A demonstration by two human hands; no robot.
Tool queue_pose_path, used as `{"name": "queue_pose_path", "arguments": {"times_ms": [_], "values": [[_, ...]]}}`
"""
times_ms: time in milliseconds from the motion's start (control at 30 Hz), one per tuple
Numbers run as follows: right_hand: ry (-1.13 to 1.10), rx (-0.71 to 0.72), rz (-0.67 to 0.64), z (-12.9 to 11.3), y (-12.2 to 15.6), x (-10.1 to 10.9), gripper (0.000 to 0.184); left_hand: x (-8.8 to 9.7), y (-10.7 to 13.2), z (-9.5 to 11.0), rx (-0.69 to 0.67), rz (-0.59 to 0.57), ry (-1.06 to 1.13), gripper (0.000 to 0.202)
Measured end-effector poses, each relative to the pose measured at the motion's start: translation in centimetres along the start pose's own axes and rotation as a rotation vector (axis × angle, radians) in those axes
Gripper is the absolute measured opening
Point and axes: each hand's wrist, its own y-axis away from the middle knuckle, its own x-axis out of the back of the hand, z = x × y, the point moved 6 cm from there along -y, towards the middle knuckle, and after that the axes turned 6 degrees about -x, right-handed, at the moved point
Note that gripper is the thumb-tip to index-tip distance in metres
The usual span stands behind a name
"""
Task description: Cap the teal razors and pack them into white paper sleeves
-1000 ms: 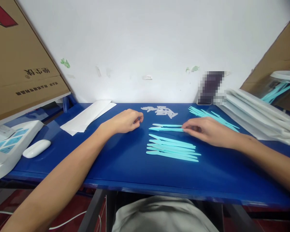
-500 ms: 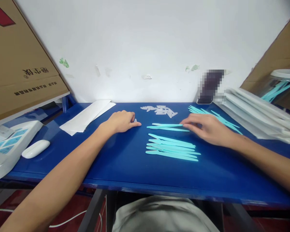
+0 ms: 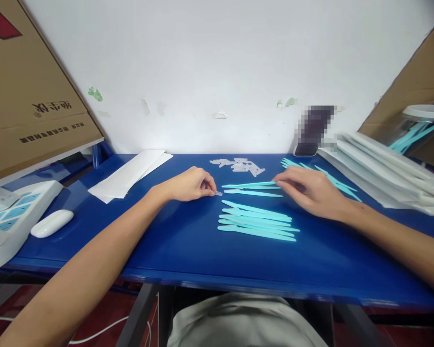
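- Right hand [image 3: 311, 193] gripped the end of a teal stick [image 3: 251, 185].
- Left hand [image 3: 188, 185] pinched a clear cap [image 3: 218, 193] beside its tip.
- Capping seemed to be in hand; the next move called for aligning cap and tip.

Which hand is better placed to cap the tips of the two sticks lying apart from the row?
Left, most likely: the left hand pinches a small clear cap right at the tips of the two sticks, while the right hand rests on their far ends.
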Motion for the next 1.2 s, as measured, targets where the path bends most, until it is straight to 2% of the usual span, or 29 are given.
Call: {"name": "queue_pose_path", "arguments": {"times_ms": [267, 500, 867, 1200], "values": [[0.009, 0.069, -0.013, -0.3, 0.1, -0.3, 0.024, -0.1, 0.0, -0.2, 0.039, -0.017, 0.059, 0.019], [0.017, 0.084, -0.036, -0.6, 0.2, -0.5, 0.023, -0.3, -0.2, 0.0, 0.018, 0.009, 0.09, 0.017], [-0.014, 0.068, -0.002, -0.9, 0.0, 0.7, 0.023, -0.5, -0.3, 0.1, 0.025, 0.008, 0.119, 0.016], [-0.052, 0.045, -0.039, -0.7, 0.1, -0.5, 0.024, -0.8, -0.4, 0.3, 0.006, 0.012, 0.14, 0.017]]}}
